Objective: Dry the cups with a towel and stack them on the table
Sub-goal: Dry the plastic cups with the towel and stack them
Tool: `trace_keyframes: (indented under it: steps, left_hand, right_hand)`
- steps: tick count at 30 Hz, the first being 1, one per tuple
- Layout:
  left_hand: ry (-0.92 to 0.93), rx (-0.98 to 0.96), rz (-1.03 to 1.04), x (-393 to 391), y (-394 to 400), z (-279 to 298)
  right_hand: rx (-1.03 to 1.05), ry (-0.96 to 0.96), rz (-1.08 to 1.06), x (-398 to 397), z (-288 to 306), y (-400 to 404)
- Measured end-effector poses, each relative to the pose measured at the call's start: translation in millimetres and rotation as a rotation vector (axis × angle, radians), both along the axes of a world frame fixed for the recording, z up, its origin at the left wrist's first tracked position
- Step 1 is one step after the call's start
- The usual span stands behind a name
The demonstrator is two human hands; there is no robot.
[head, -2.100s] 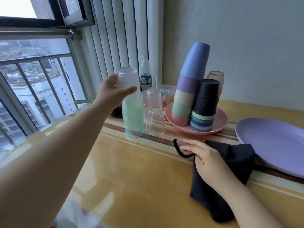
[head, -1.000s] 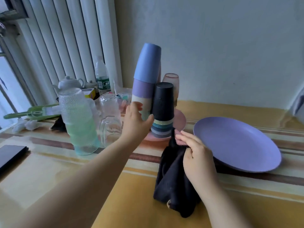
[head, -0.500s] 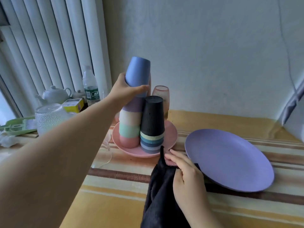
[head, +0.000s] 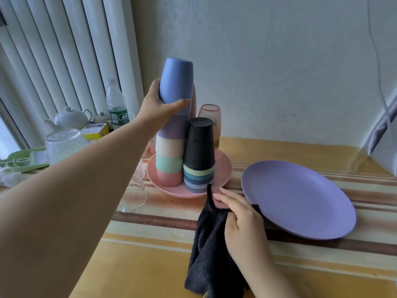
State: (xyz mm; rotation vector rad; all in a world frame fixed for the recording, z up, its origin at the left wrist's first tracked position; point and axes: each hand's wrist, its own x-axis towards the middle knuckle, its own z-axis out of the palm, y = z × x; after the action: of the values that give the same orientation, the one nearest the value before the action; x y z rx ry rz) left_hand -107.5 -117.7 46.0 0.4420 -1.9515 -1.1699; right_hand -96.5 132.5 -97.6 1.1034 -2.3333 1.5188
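Note:
My left hand (head: 160,108) grips the blue cup (head: 176,80), the top one of an upside-down stack of pastel cups (head: 170,151) standing on a pink plate (head: 223,171). The blue cup sits tilted and partly raised off the lilac cup under it. Beside that stack stands a second one topped by a black ribbed cup (head: 199,145). A pinkish glass (head: 209,117) stands behind. My right hand (head: 240,220) holds a dark towel (head: 208,254) that hangs down over the table in front of the pink plate.
A purple plate (head: 300,198) lies to the right. Left of my arm are a textured glass stack (head: 64,145), clear glasses (head: 134,190), a water bottle (head: 117,106), a white teapot (head: 71,118), a yellow box (head: 95,131) and a green tool (head: 23,160). The wall is close behind.
My left hand let go of the textured glass stack at left, reached over to the pastel stack and took the blue cup, now lifting it. My right hand raised the towel off the table.

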Motion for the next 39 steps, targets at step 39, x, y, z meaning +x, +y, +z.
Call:
trace_keyframes:
  steps: [39]
  left_hand:
    - [0.164, 0.846, -0.226, 128.4, 111.4, -119.0]
  right_hand:
    - [0.147, -0.317, 0.131, -0.4, 43.9, 26.3]
